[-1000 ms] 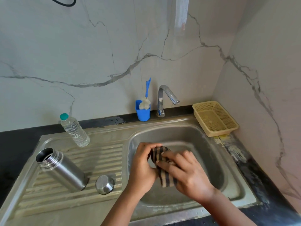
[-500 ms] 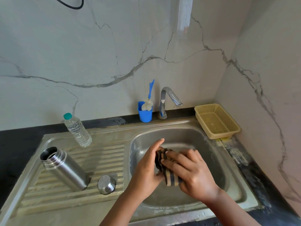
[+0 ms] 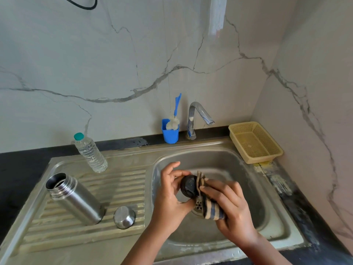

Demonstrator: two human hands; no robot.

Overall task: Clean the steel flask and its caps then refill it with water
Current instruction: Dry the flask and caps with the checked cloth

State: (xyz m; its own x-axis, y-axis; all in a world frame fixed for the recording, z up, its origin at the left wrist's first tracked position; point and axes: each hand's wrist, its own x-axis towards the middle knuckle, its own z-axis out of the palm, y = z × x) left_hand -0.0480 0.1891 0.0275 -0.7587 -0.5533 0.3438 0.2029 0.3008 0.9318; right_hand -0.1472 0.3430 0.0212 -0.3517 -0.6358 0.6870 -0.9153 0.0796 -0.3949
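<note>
Over the sink, low centre, the left hand pinches the black cap; the right hand clamps the cloth against it. Best turn the cap steadily. Flask stands open, lower left.

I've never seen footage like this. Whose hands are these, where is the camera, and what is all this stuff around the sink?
No machine here: a person wears a camera on the head, looking down at their own hands over a steel sink. The left hand holds a black cap; the right hand wipes it with a striped cloth. On the drainboard stand the open steel flask, a steel cap and a water bottle. Behind are the tap, a blue brush holder and a yellow basket.
</note>
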